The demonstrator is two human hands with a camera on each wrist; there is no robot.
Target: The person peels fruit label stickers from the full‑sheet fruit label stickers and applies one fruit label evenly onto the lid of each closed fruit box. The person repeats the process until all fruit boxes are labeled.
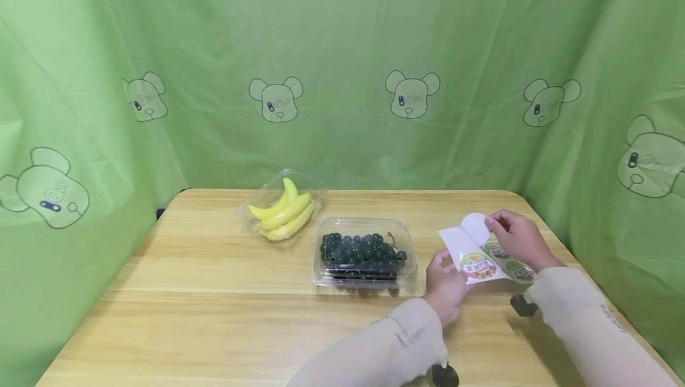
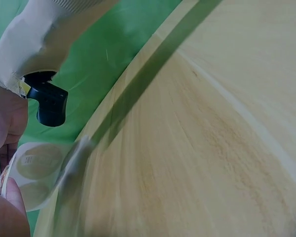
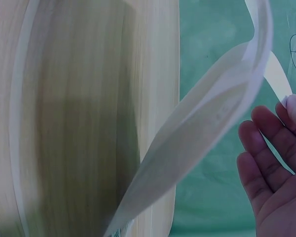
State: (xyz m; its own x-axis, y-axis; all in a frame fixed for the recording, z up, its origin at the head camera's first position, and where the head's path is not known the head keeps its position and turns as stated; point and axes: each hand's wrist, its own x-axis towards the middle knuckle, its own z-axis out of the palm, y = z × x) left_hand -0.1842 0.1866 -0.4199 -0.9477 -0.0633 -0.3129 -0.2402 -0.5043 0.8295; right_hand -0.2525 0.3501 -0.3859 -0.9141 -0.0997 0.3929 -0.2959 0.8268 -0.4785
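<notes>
Over the right part of the table, my left hand grips the near left edge of a sticker sheet printed with colourful round labels. At the sheet's far edge a round sticker is lifted, its white side showing, and my right hand pinches its rim between thumb and finger. In the left wrist view the left thumb presses on the sheet. The right wrist view shows the sheet's pale, curved underside, with the right hand's other fingers loosely bent beside it.
Left of my left hand stands a clear plastic box of dark grapes. Yellow bananas in a clear bag lie farther back and left. A green curtain surrounds the wooden table at the back and sides.
</notes>
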